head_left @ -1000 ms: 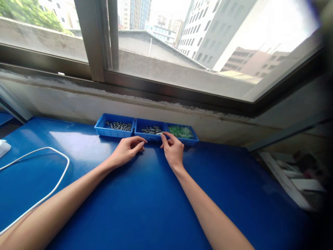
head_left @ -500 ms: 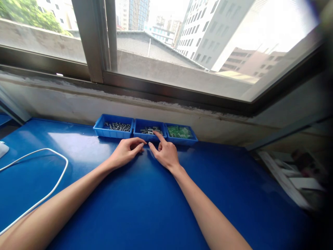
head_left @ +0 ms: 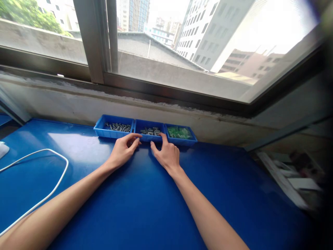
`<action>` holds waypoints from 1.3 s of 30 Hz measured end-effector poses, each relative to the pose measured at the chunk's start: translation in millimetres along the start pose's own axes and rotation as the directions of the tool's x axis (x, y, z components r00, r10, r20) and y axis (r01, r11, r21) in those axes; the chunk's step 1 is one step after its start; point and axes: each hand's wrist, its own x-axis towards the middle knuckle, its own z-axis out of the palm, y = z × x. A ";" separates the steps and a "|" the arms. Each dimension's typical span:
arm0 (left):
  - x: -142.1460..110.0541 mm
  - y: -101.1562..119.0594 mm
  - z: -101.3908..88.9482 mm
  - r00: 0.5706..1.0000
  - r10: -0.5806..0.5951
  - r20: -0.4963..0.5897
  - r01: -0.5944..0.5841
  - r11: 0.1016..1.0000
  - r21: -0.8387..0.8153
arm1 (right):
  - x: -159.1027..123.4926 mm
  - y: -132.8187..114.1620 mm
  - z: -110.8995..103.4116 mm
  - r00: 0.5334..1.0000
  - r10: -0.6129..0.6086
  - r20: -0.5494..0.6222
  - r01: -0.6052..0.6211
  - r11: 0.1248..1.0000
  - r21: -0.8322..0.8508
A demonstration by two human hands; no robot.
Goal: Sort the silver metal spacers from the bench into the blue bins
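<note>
My right hand (head_left: 168,152) is at the front of the middle blue bin (head_left: 145,137), its index fingertip at the bin's right front rim. Thumb and index finger are spread, and nothing shows between them. In this bin lie several short grey metal pieces (head_left: 151,131). My left hand (head_left: 125,147) is by the bin's front left corner, fingers loosely bent with a gap between thumb and index finger. No object shows in it. Small metal screws (head_left: 118,127) fill part of the left blue bin (head_left: 109,133); the right blue bin (head_left: 182,141) holds green pieces (head_left: 179,132).
The bins stand in a row on the blue table (head_left: 135,208), against the wall below a window (head_left: 177,86). A white cable (head_left: 62,177) loops across the left side. White and dark items (head_left: 301,180) lie blurred at the far right.
My right thumb and index finger were pinched at a small light piece over the middle bin; they have parted. The index finger dipped into the bin, then moved right. My left hand shifted slightly left.
</note>
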 end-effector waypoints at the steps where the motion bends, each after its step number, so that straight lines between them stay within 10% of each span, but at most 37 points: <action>1: -0.1 0.4 0.0 1.000 -0.002 -0.016 0.002 1.000 -0.007 | 0.8 2.1 -0.6 1.000 -0.020 0.018 0.019 0.999 0.034; 39: -15.4 8.4 -13.0 0.995 -0.082 0.047 0.074 0.984 0.161 | -21.3 30.1 7.1 0.995 -0.071 -0.070 0.095 0.877 0.471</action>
